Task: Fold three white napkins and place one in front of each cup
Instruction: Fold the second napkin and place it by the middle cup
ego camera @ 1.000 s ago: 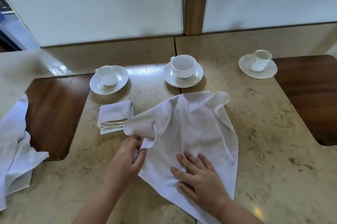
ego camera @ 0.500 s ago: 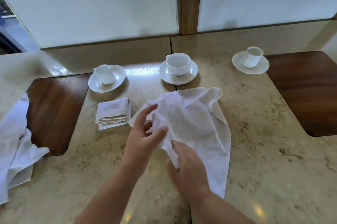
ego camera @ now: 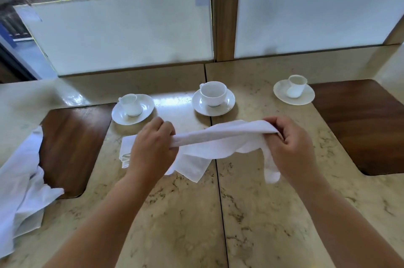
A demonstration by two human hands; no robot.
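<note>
White napkin [ego camera: 218, 139] stretches between both hands above the bench [ego camera: 262, 213]; left hand [ego camera: 153, 143] pinches one end, right hand [ego camera: 290, 145] grips the other (loose cloth hanging below); middle cup [ego camera: 213, 93] sits just beyond.

Item count, head view:

- Cups: three, namely the left cup [ego camera: 130, 105], the middle cup [ego camera: 213, 93] and the right cup [ego camera: 296, 85].
- Saucers: three, one under each cup.
- White napkins: three, namely the held napkin [ego camera: 218, 139], the folded napkin [ego camera: 126, 149] and the loose napkin [ego camera: 21, 182].
- Hands: two, the left hand [ego camera: 153, 147] and the right hand [ego camera: 290, 147].
- Dark wooden table insets: two.
</note>
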